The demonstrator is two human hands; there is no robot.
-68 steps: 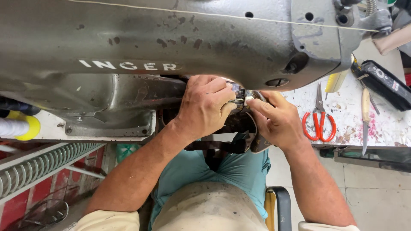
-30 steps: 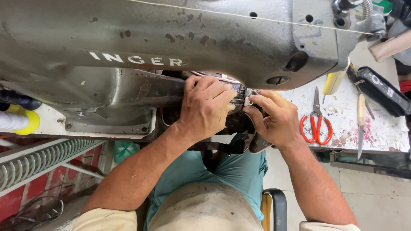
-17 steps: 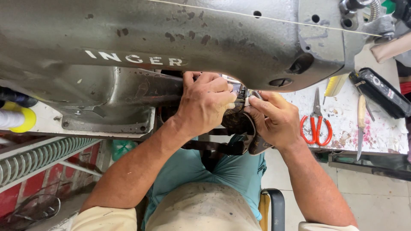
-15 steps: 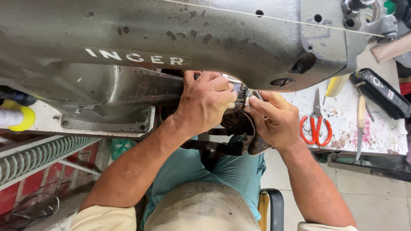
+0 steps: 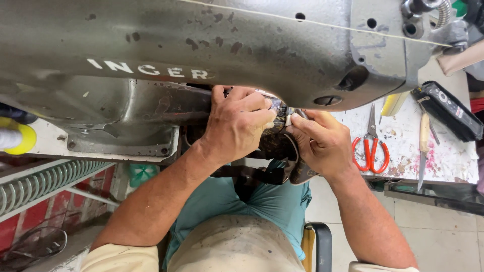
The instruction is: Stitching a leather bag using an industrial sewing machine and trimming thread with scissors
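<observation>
Both hands meet under the arm of a big grey sewing machine (image 5: 212, 45). They hold a dark brown patterned leather piece (image 5: 282, 148) that looks like part of a bag. The piece sits right between the two hands, just below the machine's arm, and it hangs off the front edge of the bench (image 5: 443, 161) toward the person's lap.

The left hand (image 5: 237, 126) is curled over the top of the leather piece and presses it down, fingers closed around it. The right hand (image 5: 322, 143) pinches the piece from the other side. Its fingertips (image 5: 295, 123) squeeze a small white bit at the top edge, touching the tips of the left hand. The needle is hidden by the hands and the machine, so I cannot tell just where it is.

The leather piece's long side runs from the machine down toward the person. Both hands are equally close to it, one on each side.

On the bench to the right lie red-handled scissors (image 5: 370, 151), a knife with a pale handle (image 5: 423, 146) and a black tool (image 5: 446, 111), all well apart from the hands. A yellow and white thread spool (image 5: 15, 141) sits at the left edge.
</observation>
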